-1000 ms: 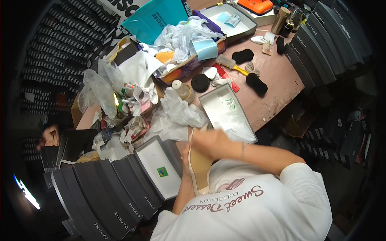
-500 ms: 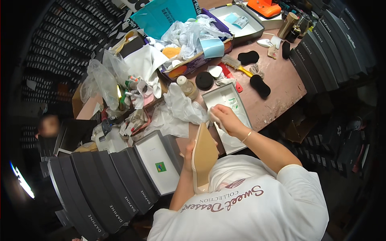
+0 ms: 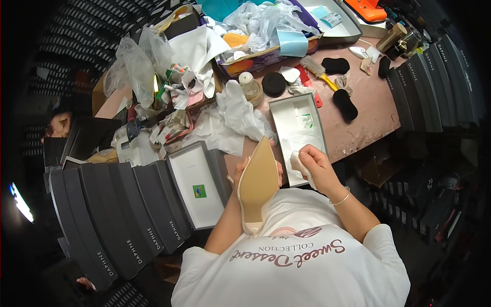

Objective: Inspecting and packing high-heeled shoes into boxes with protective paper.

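A pointed beige shoe is held up in front of my chest, its tan sole facing me and its toe pointing away. My left hand is closed around it from behind, with fingers showing on both sides. To the right of the shoe, my right hand is closed on a crumpled white cloth, apart from the shoe. Beyond that hand lies an open grey shoebox with a white inside and a small packet in it.
Grey shoeboxes stand in a row at the left, one open box nearest me. More boxes are at the far right. On the pink table are a yellow-handled brush, black pads, a bottle and crumpled white paper.
My right hand with the cloth has come nearer my body, and right. The shoe has turned so its sole faces me more fully. The view has shifted a little.
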{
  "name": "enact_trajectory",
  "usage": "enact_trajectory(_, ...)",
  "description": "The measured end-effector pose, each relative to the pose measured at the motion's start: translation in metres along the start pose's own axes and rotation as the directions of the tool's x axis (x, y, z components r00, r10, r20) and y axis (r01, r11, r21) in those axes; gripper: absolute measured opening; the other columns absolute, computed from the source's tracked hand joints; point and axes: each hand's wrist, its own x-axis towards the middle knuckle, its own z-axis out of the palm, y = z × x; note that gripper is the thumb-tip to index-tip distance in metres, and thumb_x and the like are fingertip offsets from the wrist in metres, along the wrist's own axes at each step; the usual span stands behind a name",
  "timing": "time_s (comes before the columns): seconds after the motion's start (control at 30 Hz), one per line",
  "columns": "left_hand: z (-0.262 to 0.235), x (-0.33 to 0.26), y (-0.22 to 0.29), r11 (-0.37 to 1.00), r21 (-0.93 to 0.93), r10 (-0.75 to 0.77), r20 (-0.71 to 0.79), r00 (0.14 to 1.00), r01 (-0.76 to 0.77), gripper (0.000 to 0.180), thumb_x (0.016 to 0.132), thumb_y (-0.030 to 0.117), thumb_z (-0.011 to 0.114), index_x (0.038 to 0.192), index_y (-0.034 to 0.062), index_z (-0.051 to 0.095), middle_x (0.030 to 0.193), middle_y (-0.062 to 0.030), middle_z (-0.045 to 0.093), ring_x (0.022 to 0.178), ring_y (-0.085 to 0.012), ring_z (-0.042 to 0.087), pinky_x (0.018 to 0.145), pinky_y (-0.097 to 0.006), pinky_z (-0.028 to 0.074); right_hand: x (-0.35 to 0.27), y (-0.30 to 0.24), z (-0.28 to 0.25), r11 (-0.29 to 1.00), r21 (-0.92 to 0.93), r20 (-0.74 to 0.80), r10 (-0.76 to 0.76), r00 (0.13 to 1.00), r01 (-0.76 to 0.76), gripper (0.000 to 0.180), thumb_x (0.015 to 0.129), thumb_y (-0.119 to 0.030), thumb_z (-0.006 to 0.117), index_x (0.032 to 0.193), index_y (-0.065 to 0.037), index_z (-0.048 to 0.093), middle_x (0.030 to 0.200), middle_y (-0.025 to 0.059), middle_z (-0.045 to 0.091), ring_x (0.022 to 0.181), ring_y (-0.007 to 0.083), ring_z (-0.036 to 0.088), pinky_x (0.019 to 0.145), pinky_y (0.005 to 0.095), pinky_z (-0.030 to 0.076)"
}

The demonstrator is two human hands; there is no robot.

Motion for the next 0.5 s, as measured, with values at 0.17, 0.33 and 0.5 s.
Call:
enact_trajectory(0.17,-0.006,0.000,-0.001,0.989,-0.143,-0.012,0.153,0.988,0.034,0.078,0.085,0.050,0.049,0.146,0.0099,0.020,0.102,-0.0263,0.056,0.079,-0.0342,0.062,0.062,-0.042,0.053,-0.020,-0.014,0.018,0.907,-0.344,-0.052,-0.277,0.959,0.244,0.013,0.095,-0.016,0.055,0.088,-0.005,0.055,0.069,-0.0029,0.053,0.057,0.0029,0.039,0.050,0.0209,0.033)
enact_trajectory(0.33,0.000,0.003,-0.007,0.999,-0.051,-0.025,-0.138,0.990,0.018,0.073,0.088,0.051,0.042,0.145,0.0091,0.023,0.103,-0.0261,0.056,0.078,-0.0312,0.063,0.064,-0.040,0.054,-0.019,-0.030,0.047,0.128,-0.670,0.551,-0.574,0.606,0.731,0.016,0.083,-0.016,0.066,0.083,-0.004,0.056,0.065,0.0053,0.051,0.054,0.0183,0.054,0.046,0.0301,0.041)
enact_trajectory(0.5,-0.007,0.001,-0.009,0.996,-0.063,-0.048,0.134,0.990,0.056,0.071,0.090,0.053,0.038,0.145,0.0103,0.027,0.101,-0.0215,0.059,0.079,-0.0289,0.065,0.065,-0.039,0.055,0.060,-0.025,0.023,0.570,-0.634,0.150,-0.573,0.805,0.523,0.012,0.087,-0.014,0.063,0.084,-0.004,0.057,0.066,0.0075,0.055,0.056,0.0179,0.057,0.050,0.0304,0.043)
